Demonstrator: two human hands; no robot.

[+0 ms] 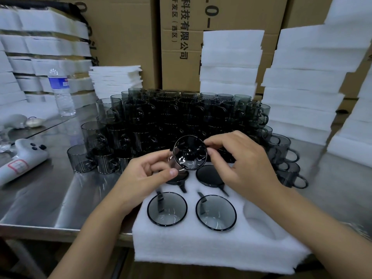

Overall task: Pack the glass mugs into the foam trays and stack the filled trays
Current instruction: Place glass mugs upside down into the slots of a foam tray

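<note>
Mug stack (181, 117) behind foam tray (201, 244), bottle (60, 91) left.

A plastic water bottle (60, 91) stands at the upper left of a steel desk (40, 198). A white handheld controller (24, 158) lies at the left edge, and printed cardboard boxes (177, 77) fill the background.
</note>
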